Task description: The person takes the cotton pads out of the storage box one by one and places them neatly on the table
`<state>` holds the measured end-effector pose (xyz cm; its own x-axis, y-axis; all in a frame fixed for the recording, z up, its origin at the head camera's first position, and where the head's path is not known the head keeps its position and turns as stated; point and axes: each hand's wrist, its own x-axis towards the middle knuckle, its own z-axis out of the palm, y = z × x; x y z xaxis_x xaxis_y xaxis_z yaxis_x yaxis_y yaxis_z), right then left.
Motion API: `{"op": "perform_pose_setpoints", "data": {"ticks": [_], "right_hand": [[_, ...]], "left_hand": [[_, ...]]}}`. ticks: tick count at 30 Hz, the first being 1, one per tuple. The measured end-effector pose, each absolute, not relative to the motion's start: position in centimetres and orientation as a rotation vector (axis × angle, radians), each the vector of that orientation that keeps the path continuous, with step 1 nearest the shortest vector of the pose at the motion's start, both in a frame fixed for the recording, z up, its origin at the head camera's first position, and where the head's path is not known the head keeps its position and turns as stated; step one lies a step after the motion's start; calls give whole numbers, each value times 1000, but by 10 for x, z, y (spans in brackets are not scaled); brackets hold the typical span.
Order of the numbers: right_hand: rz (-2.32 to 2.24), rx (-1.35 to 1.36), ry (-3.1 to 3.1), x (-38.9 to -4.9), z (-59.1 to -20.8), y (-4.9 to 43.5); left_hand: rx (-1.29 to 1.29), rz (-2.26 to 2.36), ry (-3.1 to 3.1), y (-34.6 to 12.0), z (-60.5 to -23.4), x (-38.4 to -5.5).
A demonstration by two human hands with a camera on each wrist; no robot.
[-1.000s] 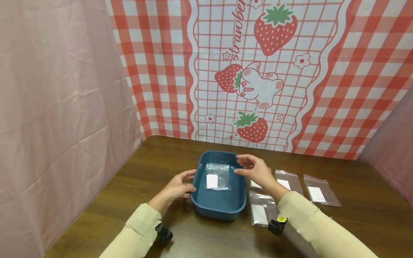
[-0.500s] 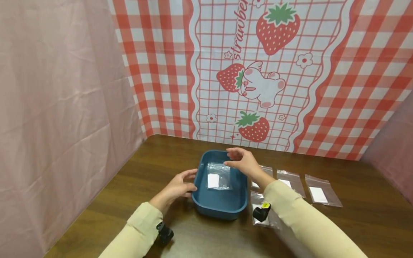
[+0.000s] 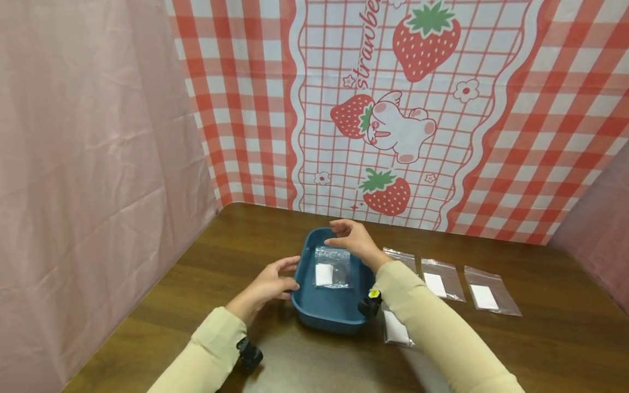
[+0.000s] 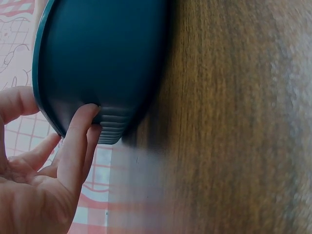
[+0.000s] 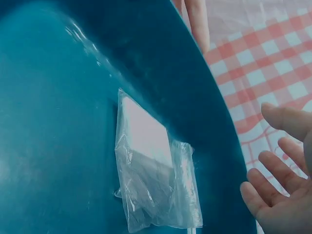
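A blue plastic bin [image 3: 330, 319] stands on the table, and inside it lies a clear zip bag [image 3: 339, 270] with a white block in it. My left hand [image 3: 267, 284] touches the bin's left side; in the left wrist view its fingertips [image 4: 87, 111] press the outer wall below the rim and the thumb meets the rim. My right hand [image 3: 355, 240] hovers over the bin's far right part, fingers spread and slightly bent with nothing between them. Seen from the right wrist, that hand [image 5: 287, 180] is apart from the bag [image 5: 151, 170].
To the right of the bin, more clear bags with white blocks lie on the brown wooden table [image 3: 565, 327]: a far one [image 3: 442, 279], the rightmost one [image 3: 491, 292] and a near one [image 3: 397, 327] partly under the right sleeve. A strawberry-print curtain [image 3: 314, 109] hangs behind.
My right hand has moved left, from the bin's right rim to over its far part. The left hand, the bin and the bags have stayed in place.
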<state>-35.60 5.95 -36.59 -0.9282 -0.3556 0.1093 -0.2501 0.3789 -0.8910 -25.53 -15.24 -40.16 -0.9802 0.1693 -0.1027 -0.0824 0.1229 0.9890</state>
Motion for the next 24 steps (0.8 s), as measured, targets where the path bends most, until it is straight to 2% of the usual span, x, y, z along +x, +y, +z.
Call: {"op": "perform_pose_setpoints", "data": {"ticks": [12,24], "right_hand": [[-1055,-624,2563,-363,-383,48],[-566,-779,2502,-356,-382,48]], "left_hand": [[77,1958,2204,-152,-402,-256],[70,1975,2202,-152,-403,-256]]}}
